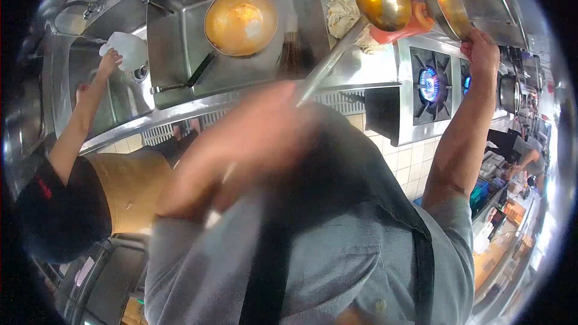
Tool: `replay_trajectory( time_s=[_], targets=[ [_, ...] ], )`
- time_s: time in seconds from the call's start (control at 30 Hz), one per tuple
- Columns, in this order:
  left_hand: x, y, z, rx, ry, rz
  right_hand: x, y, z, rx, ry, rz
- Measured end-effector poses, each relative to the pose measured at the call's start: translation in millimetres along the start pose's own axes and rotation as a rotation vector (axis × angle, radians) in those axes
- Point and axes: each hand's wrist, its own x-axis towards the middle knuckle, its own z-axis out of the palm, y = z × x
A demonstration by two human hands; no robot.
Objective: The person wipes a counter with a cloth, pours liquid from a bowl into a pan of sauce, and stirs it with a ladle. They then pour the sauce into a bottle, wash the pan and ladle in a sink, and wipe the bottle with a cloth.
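Note:
My left hand (259, 138), blurred by motion, is closed around the long handle of a ladle (383, 3). The ladle's round, shiny bowl is raised to the upper right, above a crumpled cloth (343, 15) and an orange-red container (406, 29). At the right, my right hand (481, 54) grips a metal pan (447, 7), which is tilted on its side beside the ladle bowl. Part of the pan's handle is hidden by my fingers. Below the pan is a lit gas burner (428, 84).
A wok (241, 42) with orange-brown liquid sits in a steel basin, near a bristle brush (289, 51). To the left, a co-worker (54, 204) holds a white vessel (126, 50) over a sink (120, 93). Another person (530, 159) stands far right, by cluttered counters.

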Motion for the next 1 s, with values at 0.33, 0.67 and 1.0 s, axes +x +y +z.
replay_trajectory(
  time_s=[0.33,0.67,1.0],
  targets=[
    [0.1,-3.7,-3.2,-0.127,-0.052,0.026,7.9,0.3,-9.0,0.046,0.003,0.013],
    [4.9,0.5,-7.4,-0.044,-0.074,0.077,9.7,-27.2,-18.7,0.007,0.027,-0.055],
    [4.5,10.0,-7.5,-0.147,-0.12,0.089,3.8,-84.7,-20.3,-0.356,0.061,-0.271]
  ],
)
